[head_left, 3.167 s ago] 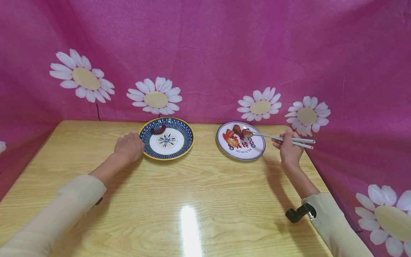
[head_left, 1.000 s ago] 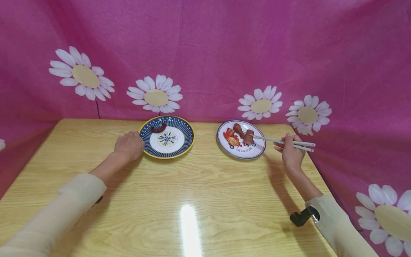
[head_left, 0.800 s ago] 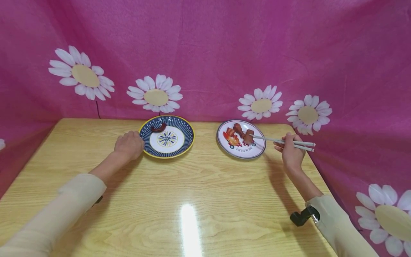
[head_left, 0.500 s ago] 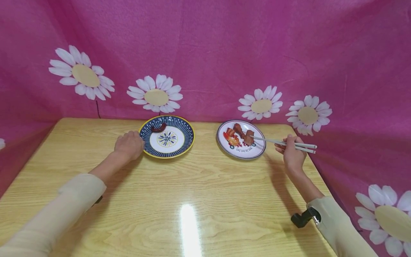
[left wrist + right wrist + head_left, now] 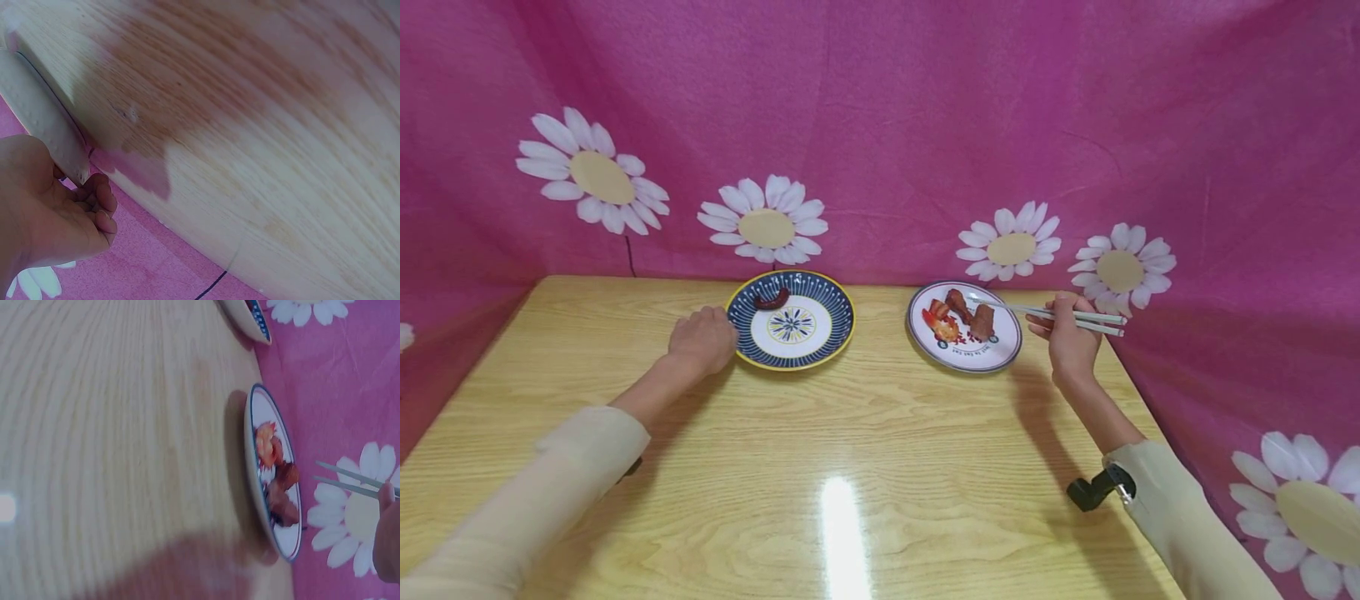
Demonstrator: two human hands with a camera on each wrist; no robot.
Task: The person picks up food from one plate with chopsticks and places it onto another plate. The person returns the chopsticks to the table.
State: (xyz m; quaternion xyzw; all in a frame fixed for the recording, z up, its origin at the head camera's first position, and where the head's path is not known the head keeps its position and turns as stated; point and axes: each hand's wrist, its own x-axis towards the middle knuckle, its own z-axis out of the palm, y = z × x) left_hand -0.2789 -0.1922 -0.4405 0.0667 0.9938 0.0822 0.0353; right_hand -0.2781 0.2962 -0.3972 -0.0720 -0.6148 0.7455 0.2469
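Over the white plate (image 5: 1009, 342), slim chopsticks (image 5: 1101, 317) look pale, perhaps grey-green.

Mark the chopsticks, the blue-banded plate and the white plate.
Chopsticks (image 5: 1021, 309): head view, on the shaft, front half.
Blue-banded plate (image 5: 790, 360): head view, near side of its blue band.
White plate (image 5: 1007, 325): head view, bare white area at its right.
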